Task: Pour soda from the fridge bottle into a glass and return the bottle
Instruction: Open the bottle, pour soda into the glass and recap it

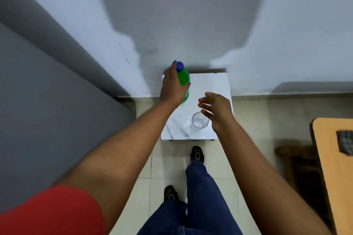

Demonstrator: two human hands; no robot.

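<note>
A green soda bottle (183,78) with a blue cap stands upright over the far left part of a small white marble-topped table (214,86). My left hand (172,86) is wrapped around the bottle's body from the left, hiding much of it. A clear empty glass (199,120) sits near the table's front edge. My right hand (215,108) hovers just above and to the right of the glass, fingers spread, holding nothing.
The grey fridge side (47,91) fills the left. A pale wall rises behind the table. To the right are an orange-topped desk (336,168) with a keyboard (346,142) and a dark wooden stool (298,160). My feet stand on pale floor tiles.
</note>
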